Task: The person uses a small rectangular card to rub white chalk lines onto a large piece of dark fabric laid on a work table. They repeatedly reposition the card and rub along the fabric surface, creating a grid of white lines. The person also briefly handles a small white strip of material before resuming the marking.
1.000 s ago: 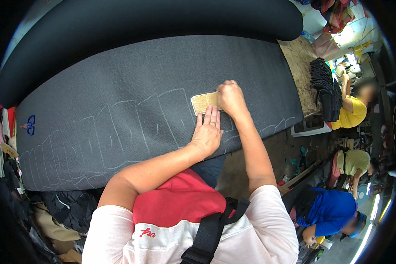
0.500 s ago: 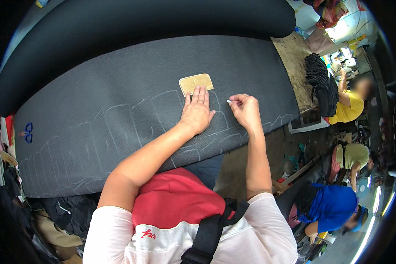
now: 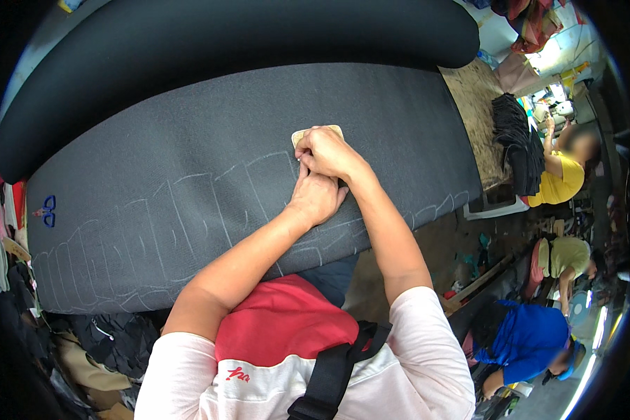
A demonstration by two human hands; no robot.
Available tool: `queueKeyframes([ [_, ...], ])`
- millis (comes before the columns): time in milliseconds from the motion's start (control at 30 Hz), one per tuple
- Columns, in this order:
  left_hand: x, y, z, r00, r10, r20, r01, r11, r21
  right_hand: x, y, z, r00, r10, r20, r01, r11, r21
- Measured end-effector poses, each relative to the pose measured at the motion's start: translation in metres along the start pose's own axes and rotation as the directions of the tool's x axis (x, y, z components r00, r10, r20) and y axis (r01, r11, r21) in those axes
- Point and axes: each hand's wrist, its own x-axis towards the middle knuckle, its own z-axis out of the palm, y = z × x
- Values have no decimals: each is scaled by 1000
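Note:
Dark grey fabric (image 3: pixel 392 126) is spread over the table, marked with rows of pale chalk outlines. A small tan template (image 3: pixel 337 131) with rounded corners lies on it, mostly covered by my hands. My left hand (image 3: pixel 315 197) lies flat with the thumb spread; its fingers reach toward the template and their tips are partly hidden. Above it, my right hand (image 3: pixel 327 152) crosses over the left fingers and pinches a small white piece of chalk (image 3: pixel 299 160) at the template's left side.
A thick black fabric roll (image 3: pixel 259 35) runs along the far side. Blue-handled scissors (image 3: pixel 50 211) lie at the left end. Stacked black pieces (image 3: pixel 514 136) sit on the wooden tabletop (image 3: pixel 472 105) at right. Several people work beyond, one in a blue shirt (image 3: pixel 528 336).
My right hand has moved left, from beside the template to its left side, crossing over my left hand. The left hand stays at the template. The whole view has shifted slightly.

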Motion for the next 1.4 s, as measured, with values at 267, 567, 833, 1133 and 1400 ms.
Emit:
queueKeyframes([
  [267, 1, -1, 7, 997, 42, -70, -35, 994, 102, 39, -8, 0, 995, 86, -51, -93, 985, -148],
  [567, 1, 2, 4, 997, -16, -74, 24, 993, 115, 30, 49, -19, 950, 223, -219, -281, 916, -287],
  [833, 4, 3, -8, 999, -32, -35, 37, 988, 151, -31, 47, -25, 932, 338, -130, -361, 892, -273],
  [1133, 38, -38, -29, 997, 15, -75, -3, 986, 165, -18, 54, -49, 870, 271, -411, -240, 962, 128],
  [1400, 41, -37, -32, 1000, -13, -23, 15, 993, 114, 59, 19, -23, 999, -11, -45, 12, 1000, 14],
])
